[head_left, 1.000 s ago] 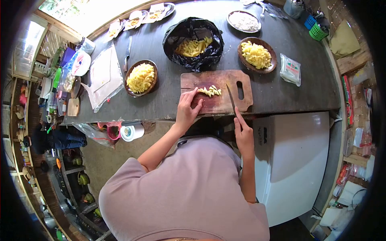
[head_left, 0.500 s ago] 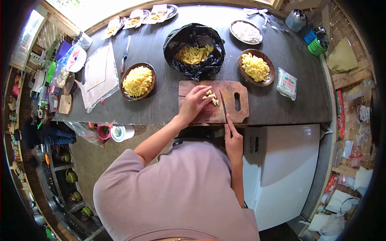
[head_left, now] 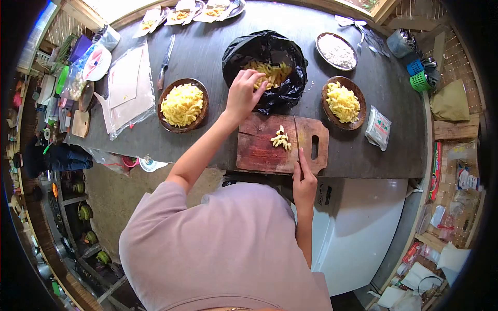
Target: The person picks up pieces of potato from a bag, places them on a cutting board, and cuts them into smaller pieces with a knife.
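Note:
My left hand [head_left: 245,94] reaches over the near rim of a black plastic bag [head_left: 236,54], fingers loosely curved and thumb apart; nothing shows in it. Inside the bag are yellow, elongated pieces [head_left: 280,72], partly covered by the hand. My right hand [head_left: 305,182] grips a knife [head_left: 297,132], its blade pointing away from me over the wooden cutting board [head_left: 254,147]. A small pile of pale yellow cut pieces [head_left: 280,139] lies on the board, left of the blade. Wooden bowls heaped with yellow cut pieces stand left [head_left: 181,105] and right [head_left: 343,102] of the bag.
A bowl of white grated-looking food [head_left: 336,51] and a white packet [head_left: 378,128] are at right. Another knife [head_left: 165,62], plastic-wrapped sheets [head_left: 127,93] and small trays [head_left: 182,13] are at left and back. A person [head_left: 62,157] stands far left.
My left hand has moved from the cut pieces on the board forward to the bag. My right hand keeps the knife over the board. The view has shifted slightly.

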Demonstrator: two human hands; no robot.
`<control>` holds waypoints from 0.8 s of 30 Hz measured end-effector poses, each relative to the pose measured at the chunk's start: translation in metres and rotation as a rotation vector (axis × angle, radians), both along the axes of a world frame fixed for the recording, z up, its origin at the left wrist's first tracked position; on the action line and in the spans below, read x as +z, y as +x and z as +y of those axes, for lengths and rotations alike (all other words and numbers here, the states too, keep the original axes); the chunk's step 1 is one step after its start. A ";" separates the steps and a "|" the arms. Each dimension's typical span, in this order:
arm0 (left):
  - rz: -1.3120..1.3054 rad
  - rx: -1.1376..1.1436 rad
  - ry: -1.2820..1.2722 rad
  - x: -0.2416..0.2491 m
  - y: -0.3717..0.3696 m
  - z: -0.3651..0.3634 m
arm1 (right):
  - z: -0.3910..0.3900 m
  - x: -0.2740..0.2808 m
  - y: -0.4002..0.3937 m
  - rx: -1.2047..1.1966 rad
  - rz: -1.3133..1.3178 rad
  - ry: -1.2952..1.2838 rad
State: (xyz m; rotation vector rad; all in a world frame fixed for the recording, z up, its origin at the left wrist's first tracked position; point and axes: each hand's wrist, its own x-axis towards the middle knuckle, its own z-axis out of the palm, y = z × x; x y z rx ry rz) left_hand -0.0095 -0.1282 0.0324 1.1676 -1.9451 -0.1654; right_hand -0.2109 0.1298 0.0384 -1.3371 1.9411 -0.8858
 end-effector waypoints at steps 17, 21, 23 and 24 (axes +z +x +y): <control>0.141 -0.053 0.319 0.007 -0.011 -0.083 | 0.044 -0.003 -0.009 -0.142 0.024 -0.046; 0.442 -0.095 0.430 0.004 0.006 -0.062 | 0.050 -0.024 -0.016 -0.152 0.052 -0.233; 0.637 -0.182 0.421 -0.002 0.010 -0.023 | 0.051 -0.026 -0.018 -0.131 0.030 -0.214; 0.557 -0.150 0.393 -0.005 0.014 0.001 | 0.052 -0.028 -0.018 -0.105 0.043 -0.206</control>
